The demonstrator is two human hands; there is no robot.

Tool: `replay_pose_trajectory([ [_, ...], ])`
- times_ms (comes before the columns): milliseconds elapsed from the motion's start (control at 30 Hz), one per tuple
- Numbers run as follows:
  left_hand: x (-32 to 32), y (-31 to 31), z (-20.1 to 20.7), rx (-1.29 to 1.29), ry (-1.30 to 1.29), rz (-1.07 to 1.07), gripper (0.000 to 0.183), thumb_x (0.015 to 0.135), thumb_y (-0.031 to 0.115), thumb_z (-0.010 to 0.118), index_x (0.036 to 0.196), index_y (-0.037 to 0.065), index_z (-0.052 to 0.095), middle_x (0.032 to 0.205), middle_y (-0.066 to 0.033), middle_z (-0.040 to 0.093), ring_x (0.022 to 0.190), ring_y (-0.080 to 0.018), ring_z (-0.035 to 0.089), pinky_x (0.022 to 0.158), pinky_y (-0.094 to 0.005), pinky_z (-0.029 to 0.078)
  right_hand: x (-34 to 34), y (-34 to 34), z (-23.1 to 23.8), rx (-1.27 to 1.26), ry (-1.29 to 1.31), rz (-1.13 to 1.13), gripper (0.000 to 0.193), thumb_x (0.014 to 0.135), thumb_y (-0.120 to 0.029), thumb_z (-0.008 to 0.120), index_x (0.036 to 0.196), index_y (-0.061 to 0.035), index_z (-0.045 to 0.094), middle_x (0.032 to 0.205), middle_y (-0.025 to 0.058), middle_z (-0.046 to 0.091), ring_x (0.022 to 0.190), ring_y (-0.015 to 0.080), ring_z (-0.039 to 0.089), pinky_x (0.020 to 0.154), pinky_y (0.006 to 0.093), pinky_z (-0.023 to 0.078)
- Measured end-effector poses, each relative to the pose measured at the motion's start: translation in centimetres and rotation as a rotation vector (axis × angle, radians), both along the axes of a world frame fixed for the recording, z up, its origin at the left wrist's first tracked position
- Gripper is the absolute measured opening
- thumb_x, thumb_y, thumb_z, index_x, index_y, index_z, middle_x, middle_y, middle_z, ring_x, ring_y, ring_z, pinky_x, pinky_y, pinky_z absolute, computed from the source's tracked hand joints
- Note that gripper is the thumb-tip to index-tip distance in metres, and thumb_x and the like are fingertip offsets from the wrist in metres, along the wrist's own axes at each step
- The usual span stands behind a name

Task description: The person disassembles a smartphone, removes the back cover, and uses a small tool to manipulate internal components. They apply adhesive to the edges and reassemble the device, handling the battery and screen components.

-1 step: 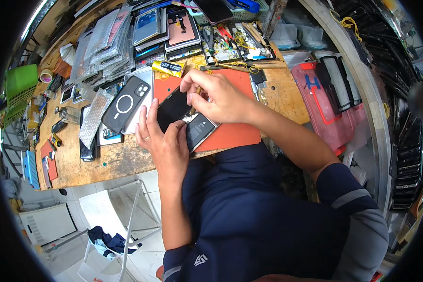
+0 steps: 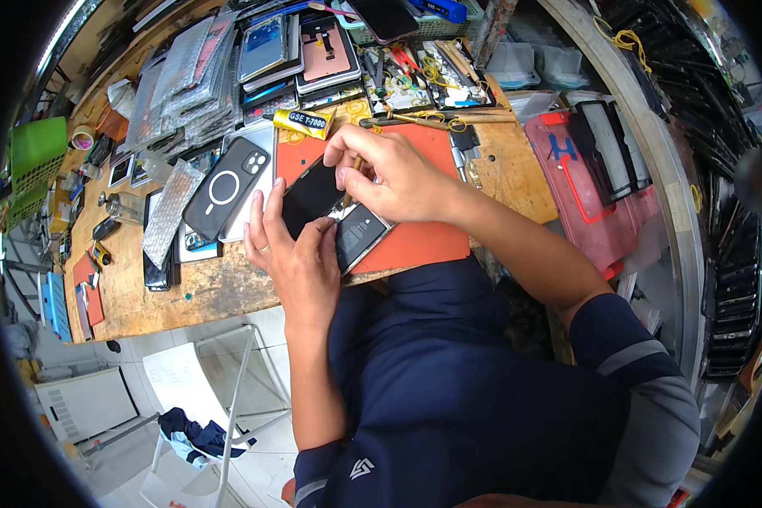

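An opened phone lies on an orange mat (image 2: 432, 245) at the table's near edge. Its black screen half (image 2: 311, 201) is angled up on the left, and the body half with a dark battery (image 2: 361, 234) is at the right. My left hand (image 2: 292, 254) grips the phone between thumb and forefinger where the halves meet, its other fingers spread beside the screen. In my right hand (image 2: 389, 173) a slim brown-handled tool (image 2: 358, 162) is pinched, pointing down at the phone's inside. Its tip is too small to make out.
Left of the mat lie a black phone case with a white ring (image 2: 224, 186) and bubble wrap (image 2: 171, 212). A yellow glue tube (image 2: 303, 124) sits behind the phone. Farther back are stacked screens (image 2: 271, 46) and a tray of tools (image 2: 398, 80). A red case (image 2: 584, 203) stands right.
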State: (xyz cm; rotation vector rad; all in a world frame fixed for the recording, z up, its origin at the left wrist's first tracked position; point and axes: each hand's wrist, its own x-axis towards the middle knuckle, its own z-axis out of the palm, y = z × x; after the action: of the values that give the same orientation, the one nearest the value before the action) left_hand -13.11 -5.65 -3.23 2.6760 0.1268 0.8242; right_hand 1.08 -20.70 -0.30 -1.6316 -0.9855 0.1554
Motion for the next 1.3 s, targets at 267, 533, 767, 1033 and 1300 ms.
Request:
replay_pose_trajectory([
  [267,0.3,-0.1,0.4,-0.011,-0.010,-0.018,0.009,0.087,0.011,0.080,0.094,0.014,0.078,0.162,-0.0149,0.045,0.155,-0.0405,0.032,0.123,-0.0595,0.020,0.3,0.0,0.5,0.093,0.091,-0.002,0.016,0.097,0.000,0.059,0.112,0.0031,0.062,0.083,0.0108,0.071,0.070,0.0168,0.068,0.065,0.0336,0.053],
  [533,0.7,2.0,0.9,-0.090,-0.308,0.015,0.010,0.092,0.010,0.076,0.101,0.011,0.073,0.147,-0.0154,0.061,0.143,-0.0397,0.051,0.122,-0.0593,0.026,5.3,-1.1,-0.7,-0.136,0.048,0.065,0.031,0.109,-0.030,0.063,0.108,-0.0011,0.074,0.082,0.0033,0.071,0.074,0.0094,0.063,0.069,0.0306,0.052],
  [767,2.8,11.2,1.6,0.131,0.169,0.078,0.007,0.090,0.010,0.075,0.094,0.005,0.078,0.089,-0.0122,0.072,0.090,-0.0332,0.066,0.085,-0.0457,0.046,5.0,-1.1,-2.7,-0.103,0.396,0.075,0.032,0.111,-0.032,0.060,0.108,-0.0028,0.073,0.073,-0.0078,0.055,0.062,0.0015,0.041,0.055,0.0244,0.036],
  [1033,3.3,11.9,3.1,0.126,0.265,0.088,0.013,0.091,0.010,0.073,0.099,0.004,0.081,0.099,-0.0137,0.078,0.094,-0.0345,0.069,0.087,-0.0450,0.047,4.8,-1.6,-3.0,-0.049,0.468,0.115,0.033,0.112,-0.033,0.060,0.108,-0.0024,0.073,0.080,-0.0067,0.059,0.067,0.0009,0.046,0.057,0.0230,0.038],
  [1300,-0.1,4.7,7.8,0.048,-0.012,0.205,0.012,0.087,0.006,0.079,0.099,0.008,0.077,0.075,-0.0061,0.064,0.064,-0.0232,0.061,0.063,-0.0367,0.048,4.9,-1.6,-3.1,-0.072,0.443,0.080,0.036,0.113,-0.031,0.057,0.092,-0.0032,0.065,0.074,-0.0067,0.055,0.068,0.0026,0.046,0.059,0.0266,0.041],
])
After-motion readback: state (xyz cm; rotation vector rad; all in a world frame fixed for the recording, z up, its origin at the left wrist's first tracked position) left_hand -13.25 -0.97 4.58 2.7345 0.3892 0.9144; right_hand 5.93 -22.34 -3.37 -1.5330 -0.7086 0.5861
